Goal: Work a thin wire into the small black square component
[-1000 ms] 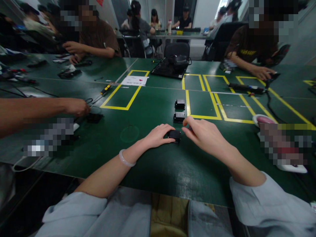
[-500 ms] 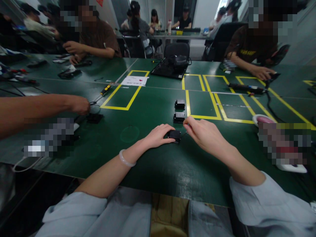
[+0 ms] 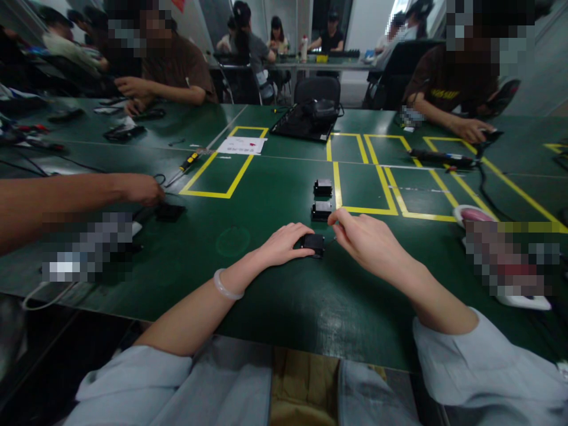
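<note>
Barely shifting this past second: still pinching one black block (image 3: 314,244) on the green table (image 3: 284,310) with the left hand (image 3: 286,244), now showing one thin dark piece (image 3: 332,239) beside the curled right hand (image 3: 368,239), unable to tell whether gripped. Probably still working on that block; counting two more blocks (image 3: 322,210) just beyond, three altogether.

Past the far edge of the green tabletop (image 3: 284,307) stands a black chair (image 3: 317,90); farther back, a table (image 3: 288,66), grey floor (image 3: 354,93), pale wall (image 3: 368,23) and bright window (image 3: 400,7).
</note>
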Tool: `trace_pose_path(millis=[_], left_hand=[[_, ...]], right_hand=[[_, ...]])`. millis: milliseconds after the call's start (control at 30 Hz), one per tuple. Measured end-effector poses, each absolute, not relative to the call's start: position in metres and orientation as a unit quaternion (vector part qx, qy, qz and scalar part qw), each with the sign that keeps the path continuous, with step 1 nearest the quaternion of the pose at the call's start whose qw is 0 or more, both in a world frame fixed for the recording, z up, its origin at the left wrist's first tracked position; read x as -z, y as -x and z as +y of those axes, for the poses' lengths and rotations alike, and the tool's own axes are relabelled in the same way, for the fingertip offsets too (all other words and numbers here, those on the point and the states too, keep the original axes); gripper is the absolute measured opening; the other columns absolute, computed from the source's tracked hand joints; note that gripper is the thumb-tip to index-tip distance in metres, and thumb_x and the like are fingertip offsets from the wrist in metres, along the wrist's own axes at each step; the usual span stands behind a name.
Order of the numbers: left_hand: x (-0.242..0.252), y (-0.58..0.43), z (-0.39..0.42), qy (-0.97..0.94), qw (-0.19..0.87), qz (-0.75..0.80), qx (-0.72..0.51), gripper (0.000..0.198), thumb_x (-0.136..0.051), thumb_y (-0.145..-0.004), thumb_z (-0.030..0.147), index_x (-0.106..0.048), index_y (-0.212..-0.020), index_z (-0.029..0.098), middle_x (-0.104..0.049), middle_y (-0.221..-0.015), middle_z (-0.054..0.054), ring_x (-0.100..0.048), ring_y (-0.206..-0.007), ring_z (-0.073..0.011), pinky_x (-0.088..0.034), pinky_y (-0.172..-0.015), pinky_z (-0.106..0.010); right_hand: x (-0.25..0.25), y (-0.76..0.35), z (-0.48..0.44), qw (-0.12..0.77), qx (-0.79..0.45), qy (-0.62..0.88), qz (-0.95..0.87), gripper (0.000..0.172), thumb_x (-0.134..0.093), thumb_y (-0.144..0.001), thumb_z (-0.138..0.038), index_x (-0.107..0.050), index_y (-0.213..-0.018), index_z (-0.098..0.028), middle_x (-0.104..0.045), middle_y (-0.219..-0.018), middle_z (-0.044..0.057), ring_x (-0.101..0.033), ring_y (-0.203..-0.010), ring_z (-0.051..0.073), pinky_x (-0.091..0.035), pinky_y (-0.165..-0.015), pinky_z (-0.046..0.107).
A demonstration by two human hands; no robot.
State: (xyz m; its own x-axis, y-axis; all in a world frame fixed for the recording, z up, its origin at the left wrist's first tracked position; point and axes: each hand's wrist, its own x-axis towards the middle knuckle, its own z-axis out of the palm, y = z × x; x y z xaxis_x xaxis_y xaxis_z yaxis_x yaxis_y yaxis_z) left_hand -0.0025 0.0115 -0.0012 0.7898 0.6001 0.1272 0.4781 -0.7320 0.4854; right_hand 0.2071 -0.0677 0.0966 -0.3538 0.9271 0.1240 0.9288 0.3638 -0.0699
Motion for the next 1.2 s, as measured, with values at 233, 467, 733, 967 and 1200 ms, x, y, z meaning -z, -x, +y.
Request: trace_pose_path(millis=[233, 467, 733, 967, 1200], left_hand=[[0.0018, 0.0026, 0.0122, -0.917, 0.223, 0.299, -0.14, 0.042, -0.058, -0.09, 0.053, -0.056, -0.118, 0.022, -0.06, -0.114, -0.007, -0.055, -0.103, -0.0246, -0.044, -0.089, -0.038], [0.0021, 0.0025, 0.0119, -0.919, 0.218, 0.298, -0.141, 0.042, -0.059, -0.09, 0.051, -0.055, -0.122, 0.023, -0.06, -0.115, -0.007, -0.054, -0.103, -0.0246, -0.044, -0.089, -0.038], [0.0037, 0.0032, 0.0127, -0.919, 0.219, 0.296, -0.142, 0.041, -0.058, -0.089, 0.052, -0.056, -0.118, 0.023, -0.06, -0.115, -0.007, -0.054, -0.104, -0.0249, -0.044, -0.089, -0.038], [0.0034, 0.0033, 0.0126, -0.92, 0.216, 0.297, -0.137, 0.042, -0.057, -0.09, 0.053, -0.056, -0.118, 0.023, -0.06, -0.115, -0.007, -0.055, -0.103, -0.0244, -0.044, -0.089, -0.037], [0.0031, 0.0032, 0.0123, -0.921, 0.213, 0.297, -0.136, 0.042, -0.058, -0.09, 0.052, -0.055, -0.12, 0.023, -0.06, -0.115, -0.007, -0.054, -0.104, -0.0243, -0.043, -0.089, -0.037]], right_hand=[[-0.0982, -0.2052, -0.0696, 0.097, -0.002, 0.564, -0.82, 0.025, -0.035, -0.095, -0.023, -0.05, -0.114, -0.016, -0.07, -0.084, 0.006, -0.065, -0.074, 0.021, -0.039, -0.067, 0.03], [-0.0946, -0.2079, -0.0681, 0.097, 0.011, 0.556, -0.826, 0.026, -0.036, -0.099, -0.037, -0.051, -0.109, -0.017, -0.068, -0.077, 0.004, -0.064, -0.07, 0.022, -0.036, -0.064, 0.029], [-0.095, -0.2075, -0.0661, 0.087, -0.005, 0.559, -0.824, 0.021, -0.039, -0.097, -0.028, -0.049, -0.112, -0.018, -0.069, -0.081, 0.004, -0.064, -0.07, 0.021, -0.034, -0.06, 0.028], [-0.0946, -0.2087, -0.0681, 0.105, -0.007, 0.557, -0.824, 0.019, -0.039, -0.095, -0.027, -0.051, -0.106, -0.019, -0.068, -0.08, 0.004, -0.063, -0.068, 0.019, -0.034, -0.06, 0.027], [-0.0965, -0.2077, -0.0679, 0.074, 0.017, 0.564, -0.822, 0.022, -0.036, -0.098, -0.03, -0.055, -0.099, -0.019, -0.07, -0.08, 0.006, -0.063, -0.07, 0.02, -0.033, -0.061, 0.028]])
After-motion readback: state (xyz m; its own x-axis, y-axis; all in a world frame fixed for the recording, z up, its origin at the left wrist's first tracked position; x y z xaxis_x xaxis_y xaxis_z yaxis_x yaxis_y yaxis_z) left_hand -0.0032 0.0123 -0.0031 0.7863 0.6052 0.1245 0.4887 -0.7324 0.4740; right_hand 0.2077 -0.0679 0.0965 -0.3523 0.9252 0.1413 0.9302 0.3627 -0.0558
